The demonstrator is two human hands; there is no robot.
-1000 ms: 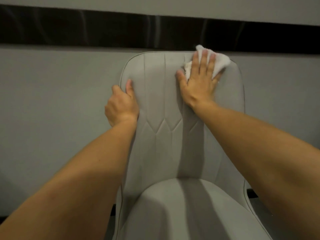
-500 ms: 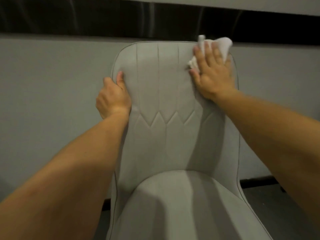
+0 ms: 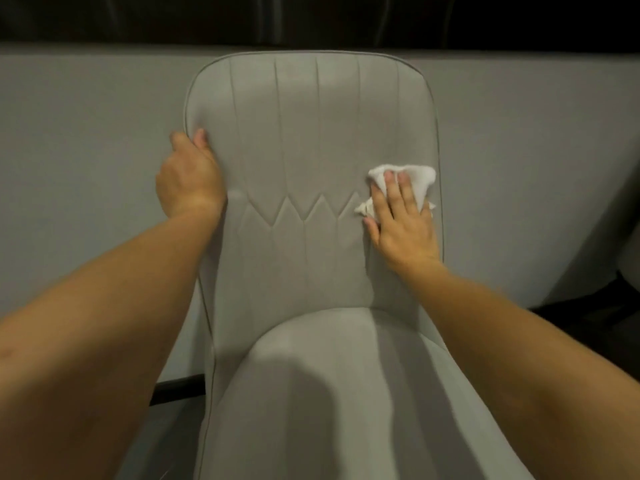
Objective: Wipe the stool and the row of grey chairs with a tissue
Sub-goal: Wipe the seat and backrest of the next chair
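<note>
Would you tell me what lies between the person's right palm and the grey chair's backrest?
In the head view, the white tissue lies under the right hand, whose flat fingers press it against the backrest near its right edge.

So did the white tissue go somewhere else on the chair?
Yes. The tissue slid down the backrest, from its top right corner to beside the zigzag stitching, under the right hand.

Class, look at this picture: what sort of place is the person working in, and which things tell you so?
Probably an indoor seating or waiting area. A padded grey chair stands against a plain grey wall with a dark band above; another seat's edge shows at right.
</note>
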